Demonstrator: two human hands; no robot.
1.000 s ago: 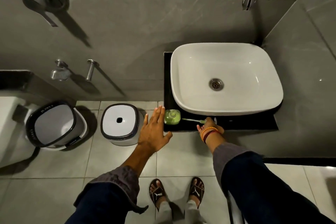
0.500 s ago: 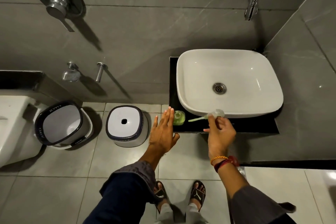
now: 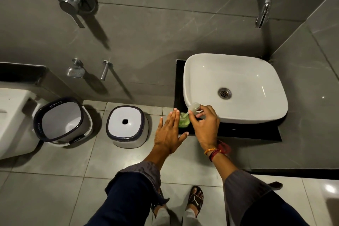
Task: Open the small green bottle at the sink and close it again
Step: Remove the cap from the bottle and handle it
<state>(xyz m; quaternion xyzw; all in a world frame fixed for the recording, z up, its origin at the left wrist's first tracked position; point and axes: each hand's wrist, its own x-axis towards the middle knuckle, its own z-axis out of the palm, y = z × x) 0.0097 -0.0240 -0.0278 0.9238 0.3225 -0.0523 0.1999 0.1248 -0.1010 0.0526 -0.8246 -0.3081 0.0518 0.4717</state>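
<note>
**Pump top held over the green bottle at the sink**

Grey tiles cover the wall and floor of this bathroom, seen from the head camera looking steeply down. A white basin [image 3: 236, 86] sits on a black counter [image 3: 256, 130] in the right-hand corner, with a chrome tap [image 3: 262, 5] on the wall above it.

The small green bottle [image 3: 184, 120] stands upright on the near left corner of the counter, just beside the basin's rim. Its neck is open. The right hand [image 3: 205, 124] pinches a clear pump cap [image 3: 194, 107] between thumb and fingertips, right above the bottle; a pale tube runs down from the cap towards the bottle's mouth, though whether its tip is already inside cannot be told. Thread bracelets [image 3: 215, 151] circle that wrist.

The left hand [image 3: 168, 132] is flat and open, fingers straight and close together, thumb out to the side. It lies just beside the bottle on its left; contact cannot be made out.

On the floor to the left stand a white stool [image 3: 126, 124] and a dark-rimmed bucket [image 3: 61, 121]. Sandalled feet [image 3: 194, 200] show at the bottom edge.
</note>
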